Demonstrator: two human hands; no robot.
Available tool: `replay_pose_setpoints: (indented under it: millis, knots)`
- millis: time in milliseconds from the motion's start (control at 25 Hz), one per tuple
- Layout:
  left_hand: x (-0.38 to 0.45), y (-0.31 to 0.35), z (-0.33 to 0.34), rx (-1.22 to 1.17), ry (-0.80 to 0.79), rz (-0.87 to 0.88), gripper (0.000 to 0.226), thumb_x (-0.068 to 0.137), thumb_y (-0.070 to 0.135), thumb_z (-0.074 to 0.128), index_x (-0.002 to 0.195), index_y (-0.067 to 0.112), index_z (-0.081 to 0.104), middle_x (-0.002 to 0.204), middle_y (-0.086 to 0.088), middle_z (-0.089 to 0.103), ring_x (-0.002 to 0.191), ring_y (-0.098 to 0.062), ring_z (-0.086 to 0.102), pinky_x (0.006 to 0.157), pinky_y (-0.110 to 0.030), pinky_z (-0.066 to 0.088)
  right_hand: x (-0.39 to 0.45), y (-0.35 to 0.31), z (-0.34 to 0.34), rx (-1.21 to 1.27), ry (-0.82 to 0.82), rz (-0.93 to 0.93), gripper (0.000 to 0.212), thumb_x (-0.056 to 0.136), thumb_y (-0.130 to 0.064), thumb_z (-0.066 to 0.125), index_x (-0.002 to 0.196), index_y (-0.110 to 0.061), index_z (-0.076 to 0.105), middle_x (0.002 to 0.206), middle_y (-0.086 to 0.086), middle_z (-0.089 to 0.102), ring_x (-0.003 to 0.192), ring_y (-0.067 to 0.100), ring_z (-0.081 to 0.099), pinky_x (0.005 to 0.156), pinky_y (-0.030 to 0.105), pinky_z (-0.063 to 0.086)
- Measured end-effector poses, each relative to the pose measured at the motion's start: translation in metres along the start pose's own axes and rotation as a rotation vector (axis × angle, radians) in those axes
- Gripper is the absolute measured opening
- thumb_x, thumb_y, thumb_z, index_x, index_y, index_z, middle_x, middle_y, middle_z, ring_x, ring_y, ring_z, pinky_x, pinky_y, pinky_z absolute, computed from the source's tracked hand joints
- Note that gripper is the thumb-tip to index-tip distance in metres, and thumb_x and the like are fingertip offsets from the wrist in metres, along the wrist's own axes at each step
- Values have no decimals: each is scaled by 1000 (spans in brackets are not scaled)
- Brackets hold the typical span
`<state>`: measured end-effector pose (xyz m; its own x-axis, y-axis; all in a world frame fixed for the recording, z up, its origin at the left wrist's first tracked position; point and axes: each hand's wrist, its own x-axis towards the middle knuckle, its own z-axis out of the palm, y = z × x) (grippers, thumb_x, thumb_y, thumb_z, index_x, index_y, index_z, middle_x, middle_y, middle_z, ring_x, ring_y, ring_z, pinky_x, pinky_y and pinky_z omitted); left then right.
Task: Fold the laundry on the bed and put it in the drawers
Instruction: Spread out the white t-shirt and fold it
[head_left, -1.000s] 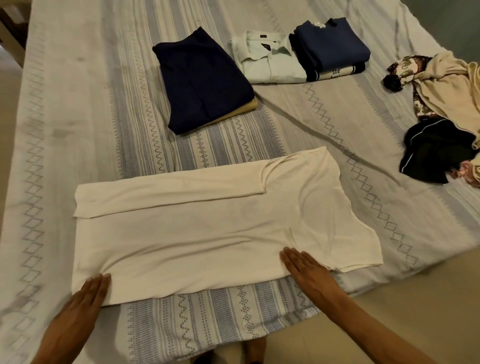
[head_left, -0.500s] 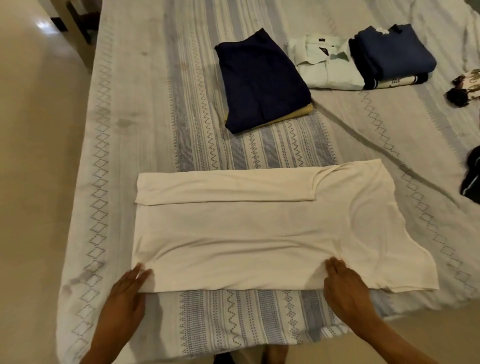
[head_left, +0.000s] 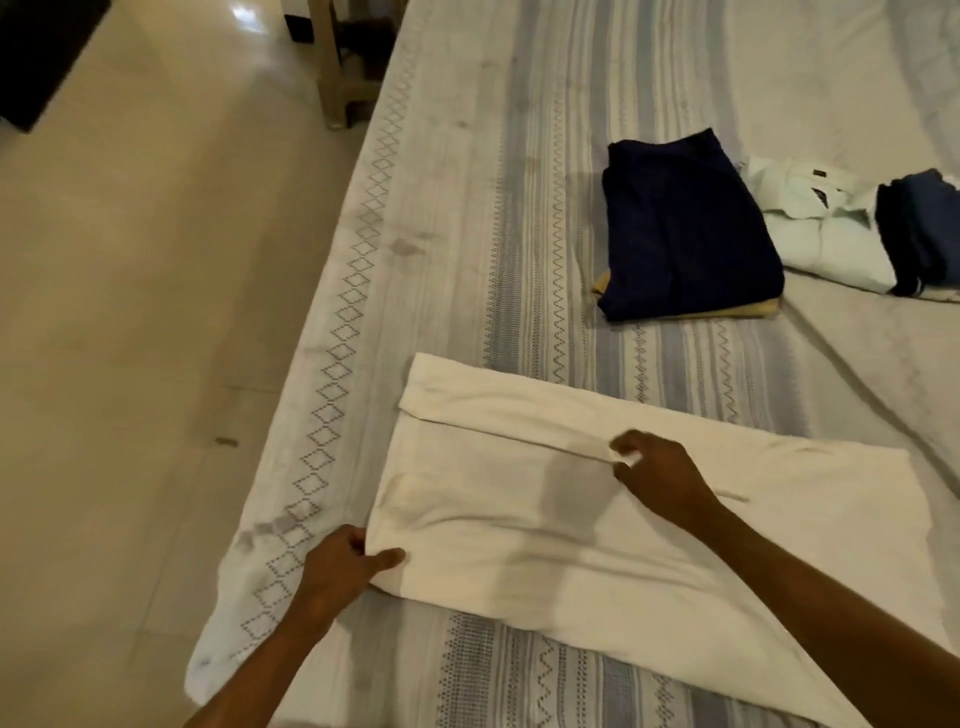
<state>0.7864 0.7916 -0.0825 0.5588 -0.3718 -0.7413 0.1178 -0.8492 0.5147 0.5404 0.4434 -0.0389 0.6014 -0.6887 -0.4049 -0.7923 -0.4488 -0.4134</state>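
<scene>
1. On the bed (head_left: 467, 218), near its front edge: one cream garment (head_left: 649, 545), long axis running left to right, far edge folded over.
2. Left hand (head_left: 340, 569) pinches its near-left corner; right hand (head_left: 660, 475) pinches the folded edge.
3. Beyond: three folded piles, namely navy pile (head_left: 685, 228), white shirt (head_left: 826, 228), blue pile (head_left: 930, 228).

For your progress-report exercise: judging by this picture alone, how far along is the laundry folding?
Done: a dark navy garment lies folded on a tan one, with a folded white shirt and blue garment beside it. In hand: the left hand pinches a corner of the half-folded cream shirt, while the right hand grips its folded-over edge. Left: finishing this fold, then putting everything away; no drawers are visible.
</scene>
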Motion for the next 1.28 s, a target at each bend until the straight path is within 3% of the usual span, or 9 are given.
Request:
replay_pose_setpoints:
  millis: [160, 320, 440, 680, 760, 840, 1000, 1160, 1280]
  knots:
    - [3, -8, 2, 98, 3, 81, 35, 79, 45, 87, 71, 21, 63, 65, 11, 59, 62, -6, 56, 52, -18, 34, 91, -81, 9, -88, -176, -257, 49, 92, -16, 76, 138, -10, 60, 133, 8, 62, 102, 20, 60, 89, 23, 39]
    - [9, -21, 3, 142, -3, 89, 43, 79, 72, 72, 98, 34, 72, 89, 9, 72, 80, -3, 64, 71, -23, 48, 167, -150, 40, -232, -238, -495, 67, 90, -14, 71, 152, -13, 45, 144, 14, 54, 127, 37, 54, 104, 44, 47]
    - [11, -28, 3, 159, -12, 68, 47, 81, 77, 66, 111, 42, 69, 102, 16, 72, 90, 2, 61, 77, -18, 46, 202, -192, 62, -267, -376, -499, 80, 83, -9, 75, 154, -14, 40, 144, 14, 52, 128, 35, 52, 100, 37, 44]
    - [3, -27, 24, -13, 144, 7, 46, 77, 65, 79, 104, 29, 70, 95, 11, 73, 87, -6, 65, 78, -28, 48, 223, -222, 75, -275, -414, -506, 45, 74, -11, 83, 115, -12, 65, 99, 2, 62, 95, 23, 60, 82, 36, 53]
    - [0, -23, 30, -19, 216, 5, 40, 78, 57, 83, 99, 25, 73, 88, 8, 74, 79, -3, 65, 71, -21, 46, 226, -230, 70, -390, -438, -577, 20, 74, -15, 82, 85, -14, 65, 77, -3, 58, 83, 21, 58, 67, 30, 47]
    - [-5, -18, 35, -46, 277, -1, 34, 80, 54, 83, 92, 23, 77, 79, 7, 74, 73, -1, 65, 64, -16, 43, 226, -236, 62, -391, -451, -626, 23, 73, -16, 80, 67, -8, 60, 64, 0, 53, 71, 19, 53, 57, 29, 36]
    - [-29, 0, 43, -244, 338, -34, 23, 82, 50, 82, 94, 30, 79, 84, 16, 77, 75, 6, 66, 70, -20, 49, 216, -224, 28, -227, -476, -657, 14, 75, -16, 79, 84, -7, 74, 81, 13, 71, 73, 16, 59, 63, 28, 42]
    - [-71, 20, 58, -342, 463, 29, 21, 83, 49, 81, 101, 38, 79, 89, 30, 75, 81, 10, 68, 72, -25, 53, 199, -193, -21, -35, -528, -629, 21, 76, -12, 76, 94, -22, 81, 84, 0, 77, 77, 6, 66, 72, 23, 51]
    - [-103, 33, 74, -311, 585, 94, 21, 84, 49, 80, 100, 37, 80, 82, 22, 76, 71, 2, 71, 64, -31, 59, 175, -167, -56, -60, -438, -651, 22, 80, -12, 79, 98, -23, 83, 89, -7, 73, 84, 1, 65, 78, 17, 49]
